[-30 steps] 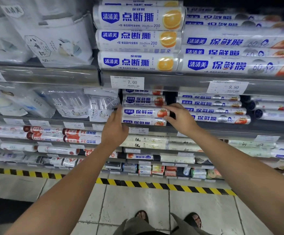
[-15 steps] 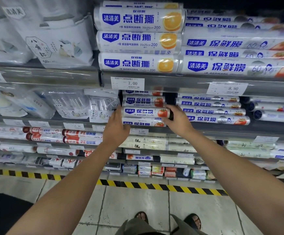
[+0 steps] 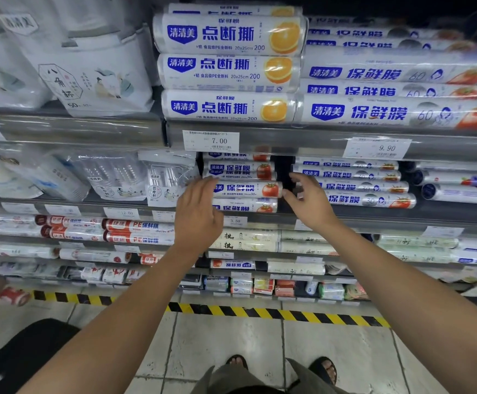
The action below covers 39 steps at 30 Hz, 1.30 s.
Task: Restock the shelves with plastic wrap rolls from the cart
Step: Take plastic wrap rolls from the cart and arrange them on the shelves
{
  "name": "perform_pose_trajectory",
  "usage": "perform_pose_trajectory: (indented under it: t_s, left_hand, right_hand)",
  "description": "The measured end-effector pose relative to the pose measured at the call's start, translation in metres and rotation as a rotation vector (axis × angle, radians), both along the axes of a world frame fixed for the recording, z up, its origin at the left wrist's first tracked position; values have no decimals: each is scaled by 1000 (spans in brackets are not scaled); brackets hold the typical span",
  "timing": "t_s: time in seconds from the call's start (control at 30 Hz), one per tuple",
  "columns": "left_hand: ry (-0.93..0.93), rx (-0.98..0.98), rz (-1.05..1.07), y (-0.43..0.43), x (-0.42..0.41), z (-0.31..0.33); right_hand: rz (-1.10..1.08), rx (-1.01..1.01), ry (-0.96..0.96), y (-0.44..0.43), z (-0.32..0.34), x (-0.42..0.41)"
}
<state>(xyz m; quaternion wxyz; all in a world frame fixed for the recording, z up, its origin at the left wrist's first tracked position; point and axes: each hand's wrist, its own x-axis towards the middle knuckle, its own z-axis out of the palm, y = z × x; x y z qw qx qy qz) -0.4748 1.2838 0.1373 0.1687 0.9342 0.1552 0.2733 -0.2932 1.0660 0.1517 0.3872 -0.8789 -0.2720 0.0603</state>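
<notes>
A stack of short plastic wrap rolls with tomato pictures lies on the middle shelf (image 3: 373, 220). The second roll from the bottom (image 3: 248, 189) sticks out a little toward me. The fingers of my left hand (image 3: 200, 214) lie straight over its left end and cover the logo. My right hand (image 3: 309, 200) hovers at its right end with fingers loosely spread, the thumb tip just at the roll's end cap; it holds nothing. The lowest roll (image 3: 245, 206) sits beneath.
Longer tomato rolls (image 3: 368, 199) lie right of a dark gap. Orange-picture rolls (image 3: 228, 109) fill the shelf above, cup bags (image 3: 112, 180) sit to the left. Lower shelves hold more rolls. At the left edge, a red roll (image 3: 12, 295) near the yellow-black floor tape (image 3: 260, 311).
My right hand has let go of the roll's right end and drawn back slightly with fingers spread. My left hand has slid further over the left end. The roll sits deeper in the stack.
</notes>
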Motion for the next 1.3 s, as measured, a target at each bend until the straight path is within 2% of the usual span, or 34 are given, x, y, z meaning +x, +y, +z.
perform_pose_trajectory:
  t_s: [0.17,0.33,0.5,0.6,0.7,0.87,1.03,1.17,1.23,1.3]
  left_hand:
    - [21,24,-229,-59,37,12]
    - [201,-52,-362,-119,92,17]
    - [576,38,-349,-158,130,7]
    - [667,67,-281,-170,136,-2]
    - [650,84,-243,-176,137,-5]
    - [523,24,-197,-178,140,-9]
    - [414,-123,-75,-181,153,-21]
    - [395,-341,-24,-182,167,-34]
    - [337,-379,-36,-179,172,-38]
    - [274,-414,-35,-177,177,-40]
  right_hand:
    - [-56,-68,-105,-53,-1,12]
    - [-124,-318,-170,-131,-8,43]
    - [-83,-470,-208,-181,-19,73]
    - [-16,-534,-260,-184,-15,76]
    - [57,-578,-258,-190,-11,81]
    - [61,-455,-312,-203,-13,88]
    - [-65,-502,-313,-208,-29,99]
    - [-150,-442,-365,-210,-45,106]
    - [-214,-347,-300,-209,-48,115]
    - [-259,-248,-153,-207,-45,125]
